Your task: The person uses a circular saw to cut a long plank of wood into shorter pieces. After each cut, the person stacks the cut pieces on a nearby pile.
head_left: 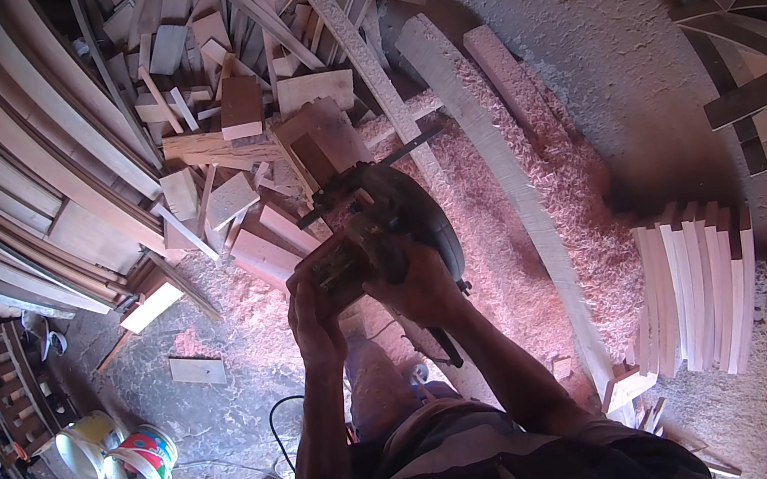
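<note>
Saw (381, 225) with a round cover is in the middle of the head view, and both hands are on it. The right hand (421, 282) is curled around the handle on the near side of the saw, likely so it can push and steer. The left hand (315, 317) grips the boxy part at the saw's left side, maybe because the tool is heavy and could tip. A thin bar (418, 143) sticks out across the front of the saw. A wide brown board (332, 126) pokes out just past the saw; I cannot tell if the two touch.

Beyond the saw is a big heap of wood scraps (179, 45), perhaps tossed there to be out of the way. To the right of the saw, a long bent board (498, 164) lies in fluffy pink shavings (591, 205). Farther right of the saw, bent strips (697, 294) stand side by side, maybe grouped because their shapes match. Far to the left of the saw, long boards (48, 143) lie together, and two buckets (143, 470) sit nearer the person.
</note>
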Tool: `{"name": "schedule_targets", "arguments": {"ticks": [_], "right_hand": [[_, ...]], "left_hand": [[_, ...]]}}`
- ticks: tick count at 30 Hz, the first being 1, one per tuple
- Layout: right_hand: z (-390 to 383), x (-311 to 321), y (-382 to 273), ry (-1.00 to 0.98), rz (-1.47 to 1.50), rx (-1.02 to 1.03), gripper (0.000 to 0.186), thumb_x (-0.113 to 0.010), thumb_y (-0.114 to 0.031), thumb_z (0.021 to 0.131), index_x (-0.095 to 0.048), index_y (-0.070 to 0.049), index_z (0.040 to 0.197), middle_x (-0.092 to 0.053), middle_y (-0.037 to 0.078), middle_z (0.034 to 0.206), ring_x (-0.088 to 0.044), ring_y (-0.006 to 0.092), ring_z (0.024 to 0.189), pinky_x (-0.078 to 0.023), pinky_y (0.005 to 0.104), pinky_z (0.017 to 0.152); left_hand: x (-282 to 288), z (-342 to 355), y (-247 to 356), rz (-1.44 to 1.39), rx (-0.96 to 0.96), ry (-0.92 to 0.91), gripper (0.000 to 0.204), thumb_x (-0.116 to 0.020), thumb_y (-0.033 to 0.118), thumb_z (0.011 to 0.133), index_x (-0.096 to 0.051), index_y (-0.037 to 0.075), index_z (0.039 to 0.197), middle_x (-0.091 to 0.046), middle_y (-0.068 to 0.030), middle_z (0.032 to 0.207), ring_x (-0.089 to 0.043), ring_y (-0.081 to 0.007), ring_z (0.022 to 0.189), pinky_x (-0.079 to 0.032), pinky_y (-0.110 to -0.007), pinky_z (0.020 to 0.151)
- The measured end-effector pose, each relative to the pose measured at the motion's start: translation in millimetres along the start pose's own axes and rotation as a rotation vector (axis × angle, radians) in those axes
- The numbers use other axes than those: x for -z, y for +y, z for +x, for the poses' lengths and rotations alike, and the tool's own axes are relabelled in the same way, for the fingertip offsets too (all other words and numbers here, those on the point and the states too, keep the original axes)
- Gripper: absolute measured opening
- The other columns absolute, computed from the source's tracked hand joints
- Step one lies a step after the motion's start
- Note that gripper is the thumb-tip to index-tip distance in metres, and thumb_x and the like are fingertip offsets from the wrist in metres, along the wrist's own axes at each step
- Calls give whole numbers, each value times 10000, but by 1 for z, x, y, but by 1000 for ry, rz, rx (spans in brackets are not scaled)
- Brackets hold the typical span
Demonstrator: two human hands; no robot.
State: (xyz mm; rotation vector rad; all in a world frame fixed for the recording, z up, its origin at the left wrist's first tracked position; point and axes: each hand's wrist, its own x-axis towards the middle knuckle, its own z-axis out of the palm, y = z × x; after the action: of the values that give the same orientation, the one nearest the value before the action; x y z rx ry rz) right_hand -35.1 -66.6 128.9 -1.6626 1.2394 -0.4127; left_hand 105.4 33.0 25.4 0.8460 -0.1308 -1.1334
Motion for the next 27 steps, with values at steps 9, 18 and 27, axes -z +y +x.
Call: {"name": "schedule_targets", "arguments": {"ticks": [9,18,27], "right_hand": [[60,-13,-16,10,-26,69,568,-798,-226,767,-637,-15,1270,-731,182,1061,-718,253,1008,-558,386,876],[91,10,-43,44,77,371,589,-832,-261,747,-619,-31,1246,-725,230,995,-731,358,938,-575,429,828],[-89,87,-40,213,15,266,528,-801,-171,816,-609,-16,1283,-717,141,1010,-686,220,927,-544,359,808]], "left_hand": [[-3,59,23,-40,-68,-116,446,-414,359,1101,-509,45,1404,-615,-148,1347,-625,-248,1228,-516,-410,1047],[-36,92,68,8,-340,-224,375,-539,270,1062,-528,33,1353,-581,-116,1344,-551,-213,1268,-418,-396,1122],[-87,-36,15,-29,-91,-348,502,-581,321,1047,-462,25,1434,-534,-124,1392,-526,-215,1290,-431,-373,1104]]}}
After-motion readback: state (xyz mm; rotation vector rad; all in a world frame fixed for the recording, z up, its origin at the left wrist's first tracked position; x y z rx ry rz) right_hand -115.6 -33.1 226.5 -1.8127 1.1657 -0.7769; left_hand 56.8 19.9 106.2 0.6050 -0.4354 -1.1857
